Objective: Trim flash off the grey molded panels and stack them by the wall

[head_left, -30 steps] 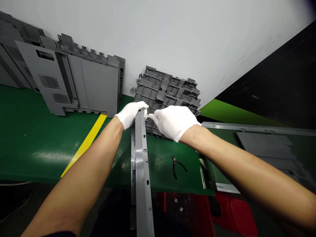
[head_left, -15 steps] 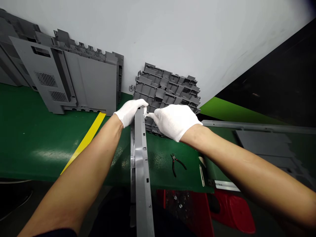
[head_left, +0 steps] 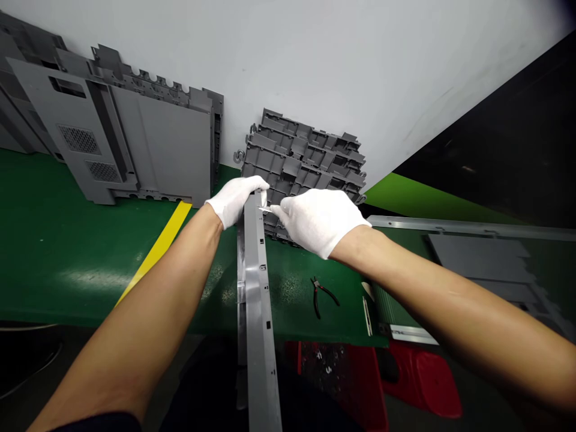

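Note:
A long grey moulded panel (head_left: 256, 324) stands on edge, its narrow side with small square holes facing up. My left hand (head_left: 238, 199), in a white glove, is closed around its far end. My right hand (head_left: 320, 221), also gloved, pinches a thin, light blade-like tool (head_left: 265, 209). The tip of that tool meets the panel's edge near the left fingers; its handle is hidden in the glove. Red-and-black side cutters (head_left: 322, 297) lie on the green table to the right of the panel.
Grey ribbed parts (head_left: 306, 162) are stacked behind my hands. Larger grey panels (head_left: 162, 138) lean on the wall at left, near a yellow strip (head_left: 155, 252) on the table (head_left: 67, 246). A conveyor rail (head_left: 472, 227) runs at right. Below sit a red bin (head_left: 366, 384) and red stool (head_left: 432, 381).
The view has shifted slightly. Both hands stay at the panel's far end, and the blade-like tool keeps nearly the same place on the edge.

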The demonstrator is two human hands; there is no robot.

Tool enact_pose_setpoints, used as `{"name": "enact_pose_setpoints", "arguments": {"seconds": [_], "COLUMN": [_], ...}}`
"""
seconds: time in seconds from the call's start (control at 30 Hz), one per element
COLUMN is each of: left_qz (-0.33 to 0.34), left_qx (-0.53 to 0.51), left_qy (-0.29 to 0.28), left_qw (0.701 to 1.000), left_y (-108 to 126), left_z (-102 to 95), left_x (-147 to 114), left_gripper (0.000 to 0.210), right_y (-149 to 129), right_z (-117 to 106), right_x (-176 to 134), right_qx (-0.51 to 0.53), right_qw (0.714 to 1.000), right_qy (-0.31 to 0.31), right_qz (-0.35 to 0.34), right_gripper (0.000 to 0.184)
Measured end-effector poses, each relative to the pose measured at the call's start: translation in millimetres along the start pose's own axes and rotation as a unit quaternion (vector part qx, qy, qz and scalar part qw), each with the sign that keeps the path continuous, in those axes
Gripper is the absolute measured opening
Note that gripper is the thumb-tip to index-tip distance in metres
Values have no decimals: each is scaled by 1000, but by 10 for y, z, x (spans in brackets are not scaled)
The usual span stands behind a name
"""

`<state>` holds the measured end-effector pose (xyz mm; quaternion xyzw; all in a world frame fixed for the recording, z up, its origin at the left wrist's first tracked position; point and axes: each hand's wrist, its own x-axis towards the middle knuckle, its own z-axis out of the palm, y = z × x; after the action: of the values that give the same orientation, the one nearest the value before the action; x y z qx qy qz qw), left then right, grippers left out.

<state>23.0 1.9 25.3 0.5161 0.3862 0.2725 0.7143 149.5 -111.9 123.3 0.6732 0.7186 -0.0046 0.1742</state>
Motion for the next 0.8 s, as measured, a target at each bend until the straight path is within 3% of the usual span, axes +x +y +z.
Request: {"name": "enact_pose_setpoints", "arguments": {"seconds": [0.2, 0.37, 0.47, 0.53, 0.6, 0.67, 0.8], "left_qz": [6, 22, 26, 23, 33, 44, -17], "left_qx": [5, -2, -6, -9, -15, -44, -137], "left_qy": [-10, -50, -34, -32, -47, -52, -31], "left_qw": [1000, 998, 999, 999, 998, 997, 990], "left_y": [-14, 7, -1, -26, -59, -85, -66], "left_z": [-9, -32, -70, -96, -108, -95, -52], "left_x": [6, -21, -31, -20, 2, 17, -75], "left_gripper": [27, 35, 34, 33, 36, 40, 47], "right_y": [-9, -68, -17, 58, 108, 75, -273], "right_z": [5, 14, 64, 139, 241, 339, 419], "right_x": [-20, -110, -147, -122, -42, 76, 206], "right_qx": [-6, 31, 99, 198, 338, 484, 683], "right_qw": [1000, 999, 995, 978, 935, 864, 724], "right_qy": [-2, -4, 22, 56, 103, 123, 60], "right_qz": [-1, -17, -3, 17, 40, 56, 77], "right_gripper": [57, 62, 61, 61, 59, 54, 44]}}
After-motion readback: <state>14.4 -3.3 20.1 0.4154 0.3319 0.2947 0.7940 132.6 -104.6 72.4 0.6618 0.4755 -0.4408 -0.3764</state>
